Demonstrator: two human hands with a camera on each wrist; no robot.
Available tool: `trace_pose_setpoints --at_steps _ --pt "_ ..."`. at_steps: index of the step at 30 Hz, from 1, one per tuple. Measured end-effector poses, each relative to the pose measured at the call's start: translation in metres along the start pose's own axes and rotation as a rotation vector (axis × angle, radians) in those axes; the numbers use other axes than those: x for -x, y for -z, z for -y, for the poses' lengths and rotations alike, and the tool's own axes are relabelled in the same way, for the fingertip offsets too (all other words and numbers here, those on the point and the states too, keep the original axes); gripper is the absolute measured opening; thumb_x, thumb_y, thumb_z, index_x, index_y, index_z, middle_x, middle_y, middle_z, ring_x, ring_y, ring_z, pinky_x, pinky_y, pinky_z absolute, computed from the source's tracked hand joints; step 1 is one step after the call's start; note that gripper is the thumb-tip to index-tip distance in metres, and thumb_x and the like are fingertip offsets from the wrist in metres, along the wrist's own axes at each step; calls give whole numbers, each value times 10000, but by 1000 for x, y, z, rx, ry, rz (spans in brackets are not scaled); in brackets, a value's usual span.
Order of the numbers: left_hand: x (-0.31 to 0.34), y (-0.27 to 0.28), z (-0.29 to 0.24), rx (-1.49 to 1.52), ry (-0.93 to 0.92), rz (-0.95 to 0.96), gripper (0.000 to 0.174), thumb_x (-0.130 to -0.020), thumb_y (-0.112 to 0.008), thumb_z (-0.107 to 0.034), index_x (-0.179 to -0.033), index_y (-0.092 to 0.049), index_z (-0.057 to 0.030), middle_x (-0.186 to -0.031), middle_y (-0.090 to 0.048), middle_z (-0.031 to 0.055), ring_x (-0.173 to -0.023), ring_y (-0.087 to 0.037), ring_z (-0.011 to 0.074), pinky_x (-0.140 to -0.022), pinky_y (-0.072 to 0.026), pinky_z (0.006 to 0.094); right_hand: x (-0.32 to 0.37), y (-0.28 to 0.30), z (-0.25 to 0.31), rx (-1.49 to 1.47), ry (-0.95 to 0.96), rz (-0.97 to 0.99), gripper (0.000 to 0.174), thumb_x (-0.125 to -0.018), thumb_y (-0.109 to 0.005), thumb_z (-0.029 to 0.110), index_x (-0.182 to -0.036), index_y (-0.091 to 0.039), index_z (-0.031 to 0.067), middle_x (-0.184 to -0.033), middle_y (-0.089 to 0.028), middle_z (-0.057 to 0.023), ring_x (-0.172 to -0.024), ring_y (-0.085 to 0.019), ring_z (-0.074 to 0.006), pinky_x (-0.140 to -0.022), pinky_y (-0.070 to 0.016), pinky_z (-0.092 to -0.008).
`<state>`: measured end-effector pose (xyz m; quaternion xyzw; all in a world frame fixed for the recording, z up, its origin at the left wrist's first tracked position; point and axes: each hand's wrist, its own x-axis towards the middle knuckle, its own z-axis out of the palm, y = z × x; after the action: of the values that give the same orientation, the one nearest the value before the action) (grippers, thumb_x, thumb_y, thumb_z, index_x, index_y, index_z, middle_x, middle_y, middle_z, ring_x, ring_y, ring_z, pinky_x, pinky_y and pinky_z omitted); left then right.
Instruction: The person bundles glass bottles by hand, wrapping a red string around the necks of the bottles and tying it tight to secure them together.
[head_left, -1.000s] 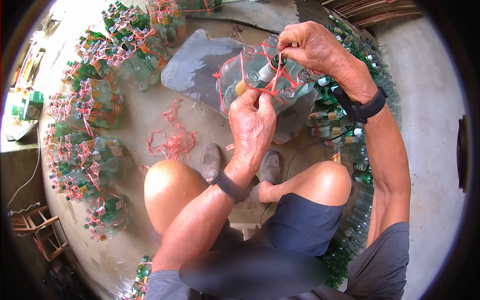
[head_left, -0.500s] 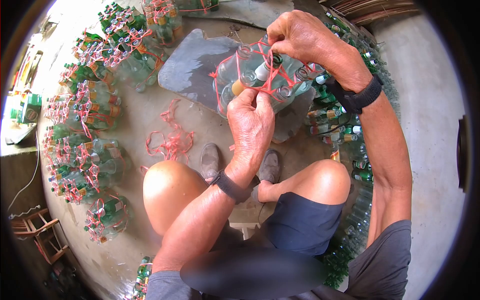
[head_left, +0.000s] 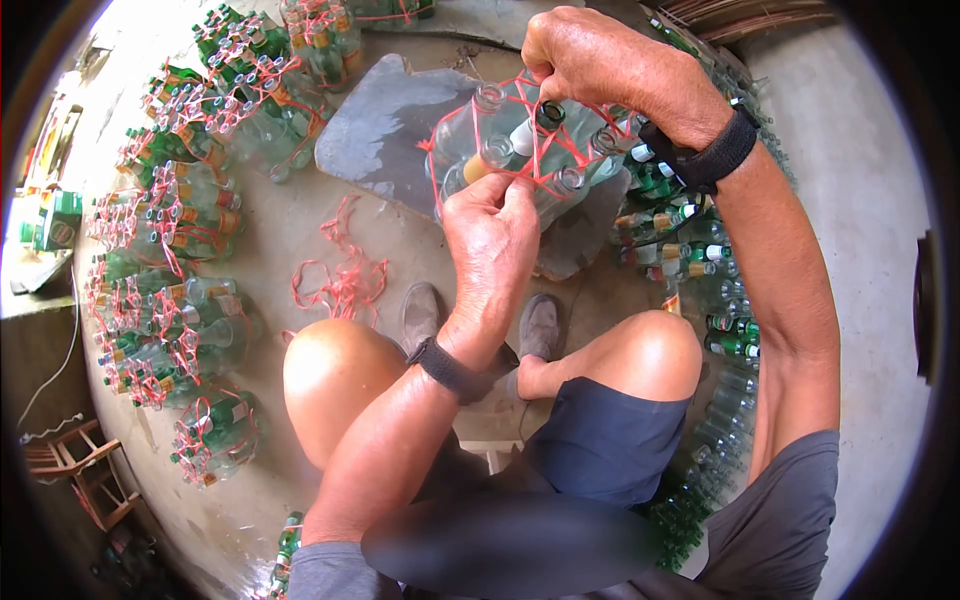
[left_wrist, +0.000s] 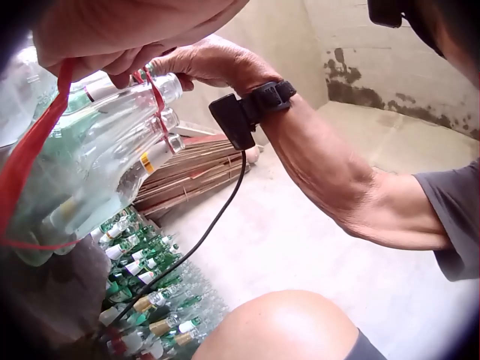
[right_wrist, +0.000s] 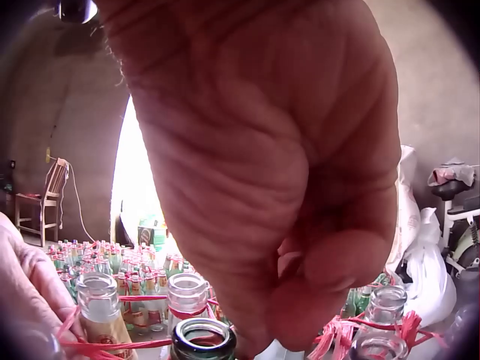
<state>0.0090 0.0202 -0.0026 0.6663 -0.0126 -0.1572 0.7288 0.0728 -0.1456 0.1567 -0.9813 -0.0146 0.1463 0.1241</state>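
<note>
A bundle of clear glass bottles, bound with red plastic strap, stands in front of me. Among its necks is one dark green bottle with a white label. My left hand pinches the strap at the near side of the bundle; in the left wrist view a red band runs up into its fingers. Over the far side arches my right hand, thumb and fingers curled together on the strap just above the bottle mouths. In the right wrist view its palm hides much of the bundle.
A dark stone slab lies under the bundle. Loose red strap is heaped on the floor. Tied bottle bundles line the left, and many loose bottles lie at the right. A wooden chair is at far left.
My right hand has moved left and away from me, over the far necks. The left hand has shifted slightly left, still pinching the strap.
</note>
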Motion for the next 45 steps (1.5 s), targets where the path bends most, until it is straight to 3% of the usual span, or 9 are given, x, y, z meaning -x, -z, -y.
trace_pose_setpoints --at_steps 5,12,15,21,24,26,27,30,45 --pt "0 5 -7 -17 19 20 208 -971 -654 -92 -992 -794 61 -674 -619 -31 -663 -524 50 -587 -456 305 -19 -15 -35 89 337 -66 104 -803 -763 67 -837 -768 -31 -753 -723 -242 -627 -738 -276 -565 -543 -439" --pt "1 13 -12 -3 63 48 216 -962 -694 -130 -1001 -830 33 -758 -638 -64 -648 -469 25 -568 -374 249 -23 -43 -62 -76 225 -129 151 -825 -743 93 -895 -723 -40 -692 -645 -225 -592 -631 -290 -600 -503 -450" --pt "0 15 -10 2 71 31 214 -953 -712 -130 -1016 -833 35 -779 -657 -55 -666 -483 30 -588 -386 249 -21 -38 -59 -18 65 58 175 -806 -709 0 -969 -773 -4 -784 -740 -206 -761 -761 -307 -688 -589 -460" --pt "-3 21 -14 -19 57 11 222 -933 -708 -116 -1008 -826 56 -758 -662 -31 -665 -516 47 -595 -415 270 2 -64 -70 62 314 -329 186 -892 -689 121 -994 -753 -21 -826 -730 -246 -831 -754 -402 -754 -573 -523" --pt "-5 25 -17 -60 74 26 224 -928 -715 -122 -1008 -828 54 -770 -673 -24 -677 -530 53 -609 -423 267 38 -79 -31 -92 36 -217 379 -913 -765 256 -1183 -727 -9 -1050 -737 -237 -948 -732 -378 -829 -564 -468" --pt "-5 28 -21 -75 111 58 219 -929 -747 -144 -1025 -838 32 -835 -704 -23 -735 -538 55 -664 -427 255 51 -112 -22 144 102 -648 624 -858 -838 341 -1349 -663 -2 -1265 -710 -222 -1126 -703 -398 -964 -565 -471" --pt "-5 30 -24 -64 124 71 216 -926 -745 -139 -1021 -838 30 -841 -713 -18 -744 -547 60 -674 -433 255 54 -112 -16 107 13 -573 780 -777 -895 371 -1396 -626 -20 -1373 -664 -218 -1241 -658 -413 -1068 -535 -476" --pt "-7 29 -22 -17 105 67 205 -918 -746 -134 -1008 -843 23 -849 -731 -8 -757 -556 69 -684 -432 257 54 -118 -5 -15 -24 -647 595 -815 -833 410 -1219 -683 -1 -1258 -688 -224 -1221 -672 -413 -1047 -539 -518" --pt "-13 43 -20 -284 -187 82 235 -959 -725 -141 -1002 -811 73 -655 -666 32 -622 -528 67 -563 -453 309 53 -130 -5 53 -89 -645 688 -823 -831 358 -1392 -633 25 -1325 -663 -178 -1236 -650 -387 -1049 -505 -527"
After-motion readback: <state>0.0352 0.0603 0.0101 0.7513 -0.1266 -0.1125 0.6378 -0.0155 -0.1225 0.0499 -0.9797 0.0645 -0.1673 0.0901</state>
